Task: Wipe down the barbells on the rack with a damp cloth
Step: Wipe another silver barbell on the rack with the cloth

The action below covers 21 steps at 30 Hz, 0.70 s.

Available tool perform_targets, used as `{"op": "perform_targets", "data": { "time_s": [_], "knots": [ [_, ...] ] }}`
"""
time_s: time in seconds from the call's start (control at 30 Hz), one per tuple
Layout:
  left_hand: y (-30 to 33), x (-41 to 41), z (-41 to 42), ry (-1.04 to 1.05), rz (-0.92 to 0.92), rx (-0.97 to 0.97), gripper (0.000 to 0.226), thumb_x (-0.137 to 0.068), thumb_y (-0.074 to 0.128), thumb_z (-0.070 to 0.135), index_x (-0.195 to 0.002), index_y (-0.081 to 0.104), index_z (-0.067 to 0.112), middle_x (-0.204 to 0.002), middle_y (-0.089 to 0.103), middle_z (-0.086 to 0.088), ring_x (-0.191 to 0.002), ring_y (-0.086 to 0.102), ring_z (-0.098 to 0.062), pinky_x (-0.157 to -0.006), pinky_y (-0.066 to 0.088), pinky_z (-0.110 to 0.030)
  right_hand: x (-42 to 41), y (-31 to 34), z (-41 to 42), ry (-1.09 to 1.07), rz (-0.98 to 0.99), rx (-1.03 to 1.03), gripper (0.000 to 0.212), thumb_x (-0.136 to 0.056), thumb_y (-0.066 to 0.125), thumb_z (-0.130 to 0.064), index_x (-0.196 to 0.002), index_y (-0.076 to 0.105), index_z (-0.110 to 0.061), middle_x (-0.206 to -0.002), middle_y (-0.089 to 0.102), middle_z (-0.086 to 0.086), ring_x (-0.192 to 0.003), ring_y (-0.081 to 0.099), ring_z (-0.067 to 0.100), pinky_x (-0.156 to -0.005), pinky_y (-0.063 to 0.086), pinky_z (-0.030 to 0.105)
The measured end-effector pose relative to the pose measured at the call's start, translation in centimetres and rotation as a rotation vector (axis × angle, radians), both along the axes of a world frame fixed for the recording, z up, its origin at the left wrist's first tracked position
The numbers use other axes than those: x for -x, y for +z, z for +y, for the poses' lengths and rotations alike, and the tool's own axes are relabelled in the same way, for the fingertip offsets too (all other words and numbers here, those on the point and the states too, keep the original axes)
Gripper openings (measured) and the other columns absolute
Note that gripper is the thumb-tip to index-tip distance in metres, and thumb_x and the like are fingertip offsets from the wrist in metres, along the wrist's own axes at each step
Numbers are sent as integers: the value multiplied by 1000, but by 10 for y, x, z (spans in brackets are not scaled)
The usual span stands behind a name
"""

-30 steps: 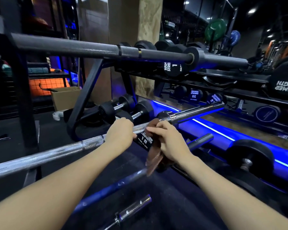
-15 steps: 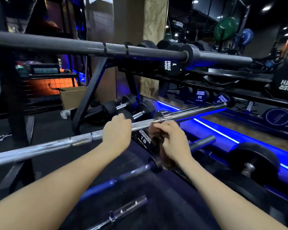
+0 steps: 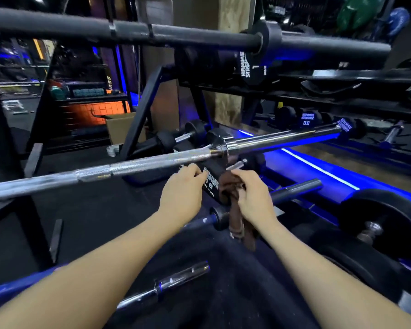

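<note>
A: Head view, upper field?
B: Black barbell across the top of the rack, collar toward the right. Chrome barbell one level lower, slanting up from lower left to upper right, sleeve reflecting blue light.

A: Head view, centre?
B: Left hand below the chrome barbell and apart from it, fingers curled, fingertips at the edge of a black dumbbell head with white lettering. Whether touching or gripping that head: cannot tell. Right hand just beside the left, grip closed around a brown cloth; bunched above the fingers, loose end hanging below the wrist.

A: Position of the cloth relative to the bars?
B: Beneath the chrome barbell, not touching it; in front of a dark bar lying lower still.

A: Head view, lower field?
B: Short chrome bar end between the two forearms, over black floor matting. Dumbbell with a chrome handle at lower right, beside a blue light strip.
</note>
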<state>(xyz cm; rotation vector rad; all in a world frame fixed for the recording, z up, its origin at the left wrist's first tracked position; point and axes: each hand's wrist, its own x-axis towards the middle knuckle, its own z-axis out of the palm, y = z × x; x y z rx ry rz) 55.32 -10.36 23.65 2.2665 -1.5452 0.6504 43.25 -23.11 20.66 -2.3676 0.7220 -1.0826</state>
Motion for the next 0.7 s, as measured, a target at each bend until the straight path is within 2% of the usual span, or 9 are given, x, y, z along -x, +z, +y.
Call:
{"op": "perform_targets", "data": {
  "time_s": [0.1,0.2,0.33,0.57,0.63,0.7],
  "knots": [
    [-28,6,-8,114,146,-141,45,-91,51,22,-136,46,20,-127,45,-2,-111,46,-25,-89,41,-36,9,-24,-17,-78,-27,-107,37,-82,53,6,-115,60,-9,-111,61,12,-107,56,30,-91,37,31],
    [-48,10,-27,126,287,-180,47,-93,51,26,-138,43,19,-129,44,-5,-116,44,-26,-94,39,-37,20,-46,-34,-190,-47,-185,32,-83,57,2,-112,60,-11,-112,63,11,-107,57,30,-94,41,36],
    [-67,16,-57,81,475,-206,52,-93,52,27,-143,37,18,-135,40,-6,-123,43,-27,-97,37,-36,26,-52,-52,-273,-21,-226,31,-86,57,-1,-114,59,-13,-117,62,9,-110,56,28,-94,39,35],
    [-75,6,-71,28,542,-259,47,-91,57,27,-134,44,16,-133,41,-6,-119,50,-28,-97,43,-39,-1,-38,-54,-369,17,-189,29,-88,55,-3,-116,59,-10,-116,61,11,-112,53,30,-93,38,35],
    [-77,-3,-69,50,541,-298,46,-89,59,28,-131,46,15,-131,43,-7,-118,50,-29,-95,43,-38,-18,-39,-45,-327,-1,-152,29,-88,58,-5,-117,62,-8,-117,61,14,-113,53,32,-95,36,35],
    [-80,-12,-70,62,560,-341,45,-88,60,30,-128,47,15,-129,44,-8,-118,50,-29,-95,43,-38,-39,-52,-38,-112,184,-122,32,-95,51,-9,-126,57,-1,-132,54,19,-127,46,31,-103,28,30]
  ]
}}
